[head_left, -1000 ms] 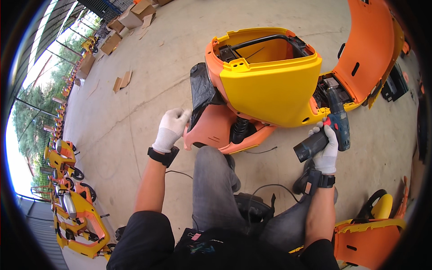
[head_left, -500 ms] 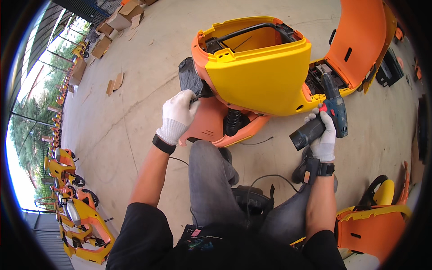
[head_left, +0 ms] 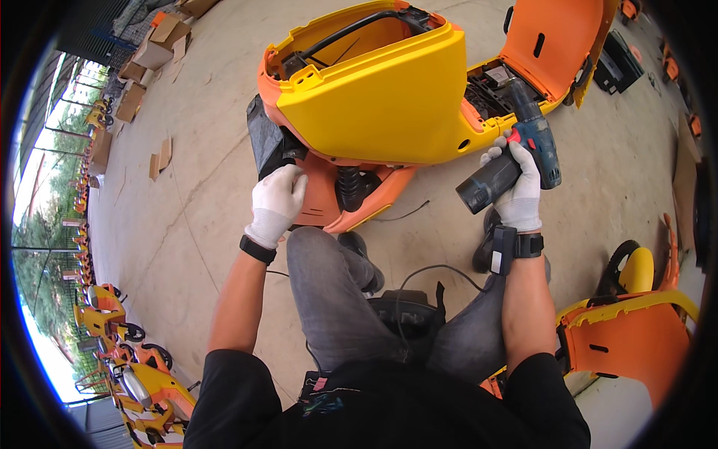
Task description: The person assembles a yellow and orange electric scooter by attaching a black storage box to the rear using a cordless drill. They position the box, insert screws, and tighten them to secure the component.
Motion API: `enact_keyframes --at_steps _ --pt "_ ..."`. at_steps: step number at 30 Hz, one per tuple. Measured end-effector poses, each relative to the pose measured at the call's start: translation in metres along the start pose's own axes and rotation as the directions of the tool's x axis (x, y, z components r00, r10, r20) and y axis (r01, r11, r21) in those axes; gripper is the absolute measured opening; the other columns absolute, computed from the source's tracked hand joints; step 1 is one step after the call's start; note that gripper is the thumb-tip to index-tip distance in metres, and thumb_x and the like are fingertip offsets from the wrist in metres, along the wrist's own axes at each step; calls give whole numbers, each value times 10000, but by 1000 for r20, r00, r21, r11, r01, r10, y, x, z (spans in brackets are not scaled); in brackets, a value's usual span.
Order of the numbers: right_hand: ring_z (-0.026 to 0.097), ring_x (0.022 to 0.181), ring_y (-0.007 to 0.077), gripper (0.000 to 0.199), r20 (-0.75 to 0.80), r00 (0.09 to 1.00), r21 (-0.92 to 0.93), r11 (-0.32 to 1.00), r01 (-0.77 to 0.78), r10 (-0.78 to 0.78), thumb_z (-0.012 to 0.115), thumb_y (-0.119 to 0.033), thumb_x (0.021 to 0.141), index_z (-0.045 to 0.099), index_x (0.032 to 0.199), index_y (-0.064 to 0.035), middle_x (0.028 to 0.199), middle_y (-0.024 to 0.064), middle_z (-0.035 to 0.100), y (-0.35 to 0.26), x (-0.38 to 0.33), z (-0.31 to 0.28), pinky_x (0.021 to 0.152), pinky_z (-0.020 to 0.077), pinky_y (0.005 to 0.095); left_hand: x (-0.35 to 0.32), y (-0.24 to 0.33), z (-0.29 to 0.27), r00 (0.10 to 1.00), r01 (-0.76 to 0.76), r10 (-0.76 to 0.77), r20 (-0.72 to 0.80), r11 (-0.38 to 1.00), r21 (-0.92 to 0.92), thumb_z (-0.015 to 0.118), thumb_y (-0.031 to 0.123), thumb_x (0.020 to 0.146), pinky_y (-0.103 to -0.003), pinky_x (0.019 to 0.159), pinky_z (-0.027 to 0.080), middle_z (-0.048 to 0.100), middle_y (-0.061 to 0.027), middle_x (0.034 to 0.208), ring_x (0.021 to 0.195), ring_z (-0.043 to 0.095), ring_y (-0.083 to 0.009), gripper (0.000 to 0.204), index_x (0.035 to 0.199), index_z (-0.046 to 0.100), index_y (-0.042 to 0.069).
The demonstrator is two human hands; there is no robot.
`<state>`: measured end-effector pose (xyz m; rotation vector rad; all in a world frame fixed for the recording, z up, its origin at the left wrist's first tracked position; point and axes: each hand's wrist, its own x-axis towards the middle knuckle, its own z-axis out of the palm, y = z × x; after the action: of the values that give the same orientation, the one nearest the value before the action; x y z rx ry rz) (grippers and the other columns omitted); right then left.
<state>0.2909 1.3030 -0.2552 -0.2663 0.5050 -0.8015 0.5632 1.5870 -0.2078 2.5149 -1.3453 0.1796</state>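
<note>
My right hand (head_left: 521,191), in a white glove, is closed around a dark blue cordless drill (head_left: 541,153) with a black battery and red trigger. The drill's chuck points away from me, in front of the open compartment (head_left: 493,88) of a yellow and orange scooter body (head_left: 374,97). My left hand (head_left: 277,202), also gloved, has its fingers curled together just below a black flap (head_left: 265,135) at the scooter's left end. Whatever those fingers may hold is hidden. A black spring shock absorber (head_left: 348,187) shows to the right of that hand.
An orange panel (head_left: 550,41) stands up at the scooter's far right. Another orange and yellow body shell (head_left: 628,344) lies at the lower right. A black cable (head_left: 434,268) runs over my legs. Cardboard boxes (head_left: 153,52) lie at the far left, and several scooters (head_left: 146,382) line the left side.
The view has shifted, so the scooter appears farther left and higher. Both hands have moved slightly right relative to it. The drill stays in my right hand.
</note>
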Motion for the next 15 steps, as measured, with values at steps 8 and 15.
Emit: enact_keyframes --at_steps 8,15 --pt "611 813 186 295 26 1000 66 998 -8 6 608 -117 929 533 1207 -55 939 72 628 -2 7 -9 793 527 385 -2 20 6 962 229 -155 227 908 -351 643 197 867 -373 726 536 705 -195 855 797 696 -321 237 953 695 -18" --pt "599 824 169 282 74 997 20 1000 -19 17 595 -117 936 527 1204 -60 939 54 622 3 2 -4 820 511 359 7 39 -16 924 343 -122 363 683 -645 558 183 944 -284 784 503 681 -98 917 834 639 -164 286 1054 645 -67"
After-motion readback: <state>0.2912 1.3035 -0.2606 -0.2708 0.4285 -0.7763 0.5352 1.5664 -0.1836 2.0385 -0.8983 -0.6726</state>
